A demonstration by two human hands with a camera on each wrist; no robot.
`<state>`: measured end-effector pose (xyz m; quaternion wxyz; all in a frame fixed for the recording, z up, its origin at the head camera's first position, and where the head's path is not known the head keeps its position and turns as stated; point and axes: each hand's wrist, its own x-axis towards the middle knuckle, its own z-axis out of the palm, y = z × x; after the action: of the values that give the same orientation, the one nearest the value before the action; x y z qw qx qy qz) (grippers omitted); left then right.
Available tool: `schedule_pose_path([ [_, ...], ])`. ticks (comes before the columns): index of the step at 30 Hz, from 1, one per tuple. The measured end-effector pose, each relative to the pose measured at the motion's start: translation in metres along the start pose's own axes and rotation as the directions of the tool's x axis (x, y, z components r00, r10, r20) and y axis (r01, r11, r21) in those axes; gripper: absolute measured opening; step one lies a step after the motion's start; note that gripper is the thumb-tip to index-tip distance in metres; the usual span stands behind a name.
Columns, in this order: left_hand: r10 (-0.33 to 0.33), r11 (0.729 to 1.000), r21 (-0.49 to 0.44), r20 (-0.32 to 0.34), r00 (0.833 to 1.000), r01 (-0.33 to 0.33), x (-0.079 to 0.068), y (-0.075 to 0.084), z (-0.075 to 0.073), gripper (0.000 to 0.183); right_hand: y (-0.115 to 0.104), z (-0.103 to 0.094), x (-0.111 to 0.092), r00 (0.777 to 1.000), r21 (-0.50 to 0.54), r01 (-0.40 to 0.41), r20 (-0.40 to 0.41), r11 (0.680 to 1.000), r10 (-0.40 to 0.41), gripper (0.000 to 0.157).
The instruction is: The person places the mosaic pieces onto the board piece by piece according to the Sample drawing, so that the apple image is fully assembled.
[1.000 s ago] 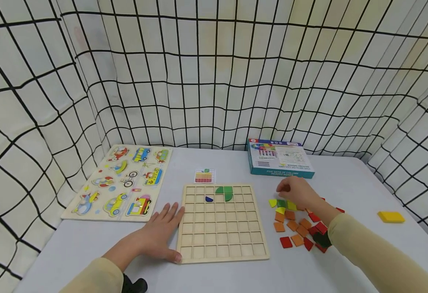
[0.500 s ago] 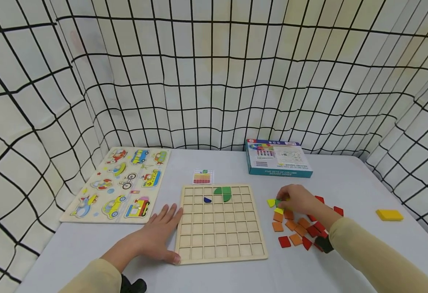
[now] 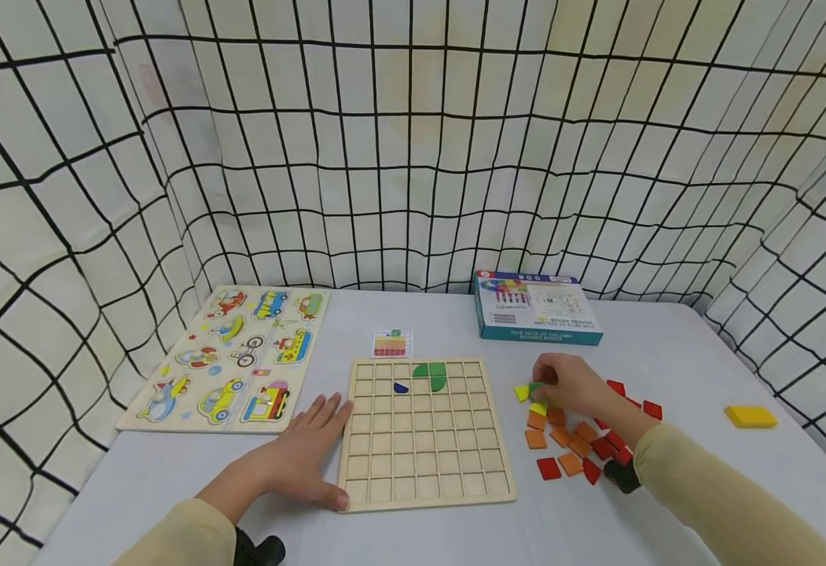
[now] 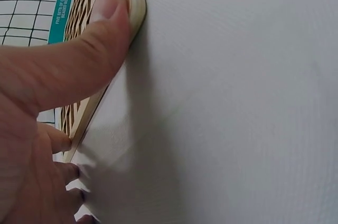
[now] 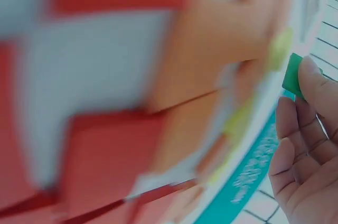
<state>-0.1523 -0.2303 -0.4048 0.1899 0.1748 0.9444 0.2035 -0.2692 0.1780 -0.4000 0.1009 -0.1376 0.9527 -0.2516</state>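
My right hand (image 3: 574,384) pinches a small green tile (image 5: 292,76) between thumb and fingers, above the scattered coloured tiles. Yellow tiles (image 3: 537,409) and orange tiles (image 3: 536,439) lie right by it. My left hand (image 3: 298,460) lies with fingers spread along the left side of a wooden grid board (image 3: 427,442), its thumb pressing the near left corner. Green pieces (image 3: 438,369), some with rounded edges, sit in cells near the board's far edge. A dark blue rounded piece (image 3: 401,387) is on the board to their left.
A small pattern card (image 3: 392,343) lies behind the board. A wooden vehicle picture puzzle (image 3: 243,377) is at the back left, a teal-sided box (image 3: 540,310) at the back right. Red tiles (image 3: 548,469) and a yellow block (image 3: 750,417) lie right. Black netting surrounds the table.
My right hand has come down to the tiles and now pinches the green one. The left hand keeps its place at the board.
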Motion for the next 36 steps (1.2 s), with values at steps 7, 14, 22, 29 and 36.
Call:
schedule_pose_path([
  [7,0.018,1.0,-0.014,-0.002,1.0,-0.018,0.0,-0.001,0.0,0.127,-0.032,0.007,0.016,0.99,0.116,0.142,-0.013,0.983,-0.141,0.008],
  [14,0.007,1.0,-0.005,0.008,1.0,-0.007,0.0,-0.002,0.0,0.126,-0.084,0.04,0.04,0.97,0.166,0.238,0.001,0.957,-0.242,0.006],
  [22,0.01,1.0,0.0,0.004,1.0,-0.01,0.0,-0.003,0.002,0.125,-0.12,0.066,0.058,0.976,0.134,0.208,0.032,0.969,-0.214,0.004],
  [29,0.011,1.0,0.004,0.003,1.0,-0.011,0.001,-0.002,0.002,0.126,-0.125,0.071,0.06,0.979,0.053,0.198,0.03,0.979,-0.2,0.005],
  [36,0.0,1.0,-0.005,0.006,1.0,0.0,-0.001,-0.003,0.002,0.126,-0.127,0.077,0.061,0.975,-0.033,0.222,0.036,0.975,-0.221,0.006],
])
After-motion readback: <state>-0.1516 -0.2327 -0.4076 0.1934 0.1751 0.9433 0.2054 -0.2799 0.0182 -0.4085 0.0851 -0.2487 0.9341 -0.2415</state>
